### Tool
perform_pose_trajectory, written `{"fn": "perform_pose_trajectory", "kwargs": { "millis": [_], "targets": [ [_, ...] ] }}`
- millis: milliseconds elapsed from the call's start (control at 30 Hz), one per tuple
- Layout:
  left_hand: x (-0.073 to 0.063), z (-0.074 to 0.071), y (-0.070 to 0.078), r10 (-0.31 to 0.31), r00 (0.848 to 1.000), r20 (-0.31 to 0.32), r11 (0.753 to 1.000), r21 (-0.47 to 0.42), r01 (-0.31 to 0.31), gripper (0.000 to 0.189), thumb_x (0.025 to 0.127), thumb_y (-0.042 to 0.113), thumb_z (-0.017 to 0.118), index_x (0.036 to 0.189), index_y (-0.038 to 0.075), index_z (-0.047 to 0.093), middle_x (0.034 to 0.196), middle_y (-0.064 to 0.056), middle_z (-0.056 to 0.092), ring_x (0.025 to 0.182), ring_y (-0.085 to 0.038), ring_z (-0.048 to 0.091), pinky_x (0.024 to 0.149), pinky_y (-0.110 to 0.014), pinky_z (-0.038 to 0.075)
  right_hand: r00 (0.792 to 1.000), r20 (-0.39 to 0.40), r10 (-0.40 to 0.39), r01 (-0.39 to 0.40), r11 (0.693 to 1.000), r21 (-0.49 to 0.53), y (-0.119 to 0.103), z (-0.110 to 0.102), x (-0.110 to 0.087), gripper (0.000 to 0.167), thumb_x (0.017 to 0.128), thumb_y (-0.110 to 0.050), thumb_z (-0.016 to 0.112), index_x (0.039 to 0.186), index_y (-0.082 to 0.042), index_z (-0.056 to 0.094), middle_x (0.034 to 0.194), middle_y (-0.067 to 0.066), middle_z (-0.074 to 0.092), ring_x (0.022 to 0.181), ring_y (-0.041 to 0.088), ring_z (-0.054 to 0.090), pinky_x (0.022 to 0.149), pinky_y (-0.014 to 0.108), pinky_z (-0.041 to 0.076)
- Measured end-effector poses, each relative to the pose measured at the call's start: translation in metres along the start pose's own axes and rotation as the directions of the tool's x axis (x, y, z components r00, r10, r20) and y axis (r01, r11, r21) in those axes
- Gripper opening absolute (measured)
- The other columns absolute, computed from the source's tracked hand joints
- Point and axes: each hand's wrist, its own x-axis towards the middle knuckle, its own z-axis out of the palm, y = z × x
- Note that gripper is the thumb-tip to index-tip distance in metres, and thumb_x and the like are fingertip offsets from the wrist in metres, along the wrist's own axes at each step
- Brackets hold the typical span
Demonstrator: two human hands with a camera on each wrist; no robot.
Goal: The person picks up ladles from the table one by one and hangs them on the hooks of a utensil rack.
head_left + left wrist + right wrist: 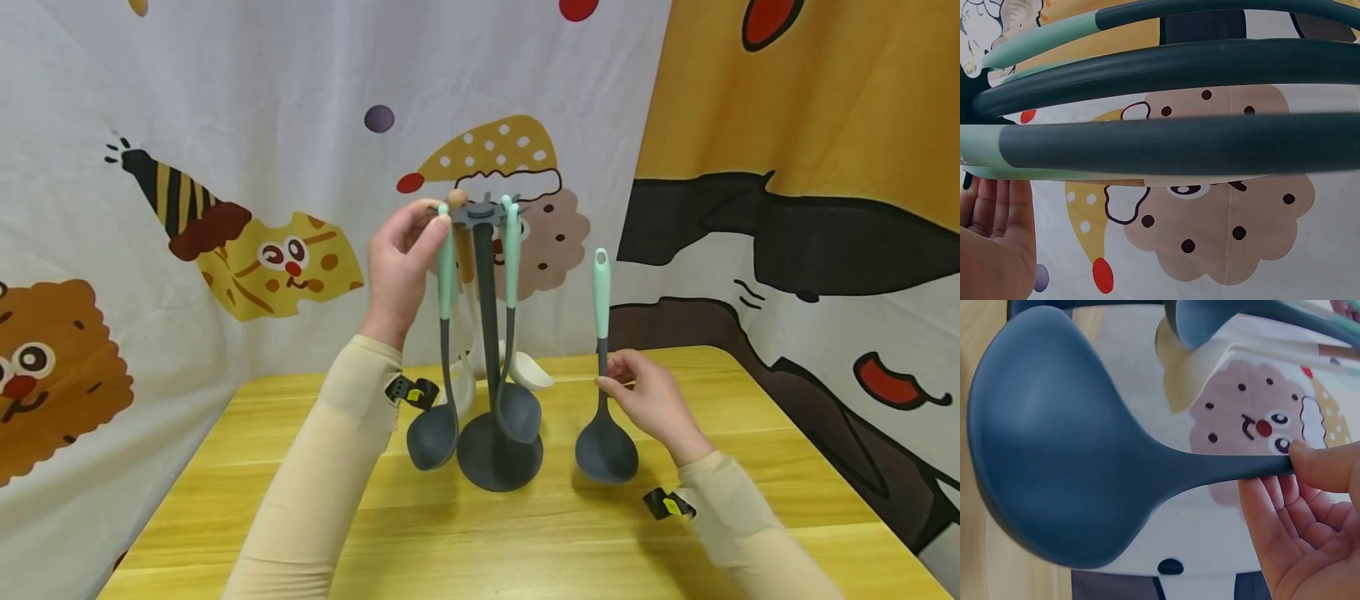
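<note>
My left hand (401,267) is up at the rim of a dark utensil stand (487,308). Its thumb and fingers pinch the mint handle's top end of a grey ladle (432,437), whose bowl hangs left of the stand's base. A second mint-handled ladle (520,414) hangs on the stand's right side. Farther right, my right hand (656,400) pinches the grey neck of a third ladle (606,450), upright with its mint handle on top. The right wrist view shows this ladle's wide bowl (1047,437) close up. Whether the bowl touches the table cannot be told.
Behind the post hang white utensils with wooden handles, one with a white bowl (531,372). The stand's round base (502,475) rests on the wooden table (300,500). A cartoon-printed curtain (285,100) closes off the back and right.
</note>
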Motion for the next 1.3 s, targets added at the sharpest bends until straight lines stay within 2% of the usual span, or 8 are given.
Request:
{"fn": "perform_pose_trajectory", "kwargs": {
  "millis": [200,500,1300],
  "targets": [
    [0.0,0.0,0.001,0.0,1.0,0.002,1.0,0.005,0.0,0.037,0.093,0.032,0.062,0.116,0.002,0.065,0.101,-0.002,0.064,0.091,-0.02,0.058,0.083,-0.033,0.046,0.998,0.004,-0.055,0.055,0.998,0.044,-0.013,0.008,-0.003,0.015,0.089,-0.007,0.073,0.097,-0.004,0.06,0.089,0.006,0.062,0.087,0.026,0.064,0.077,0.044,0.054],
    [0.001,0.0,0.0,0.001,1.0,0.002,1.0,0.001,-0.001,0.04,0.093,0.032,0.062,0.116,0.0,0.065,0.1,-0.002,0.064,0.091,-0.02,0.058,0.083,-0.033,0.046,0.995,0.023,-0.094,0.09,0.989,0.121,-0.031,0.019,-0.008,0.018,0.087,-0.003,0.074,0.097,-0.003,0.06,0.086,0.004,0.06,0.084,0.021,0.062,0.073,0.036,0.057],
    [0.0,0.0,0.001,0.005,1.0,0.0,1.0,-0.007,-0.005,0.036,0.093,0.03,0.062,0.116,0.001,0.065,0.101,-0.002,0.064,0.091,-0.02,0.058,0.084,-0.032,0.046,0.971,0.083,-0.226,0.194,0.939,0.285,-0.067,0.048,-0.024,0.019,0.085,-0.002,0.076,0.093,-0.008,0.061,0.085,-0.003,0.06,0.082,0.016,0.062,0.07,0.028,0.056]
  ]
}}
